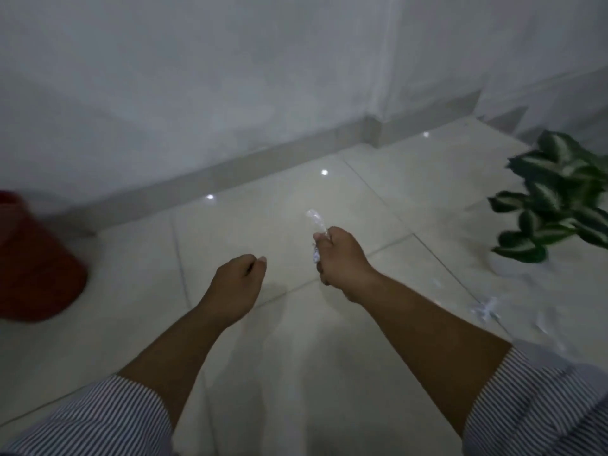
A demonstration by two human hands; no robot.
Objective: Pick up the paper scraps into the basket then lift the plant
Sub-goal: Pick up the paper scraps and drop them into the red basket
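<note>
Both bare forearms stretched forward from rolled striped sleeves (pixel 98 419), left hand (pixel 235 278) loosely curled, knuckles up, holding nothing visible, right hand (pixel 339 258) fisted around crumpled paper scraps (pixel 316 233), slightly ahead of the left

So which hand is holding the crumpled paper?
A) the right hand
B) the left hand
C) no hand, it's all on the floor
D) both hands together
A: the right hand is closed around a crumpled paper scrap that sticks out above the fist, while the left hand is curled with nothing seen in it.
</note>
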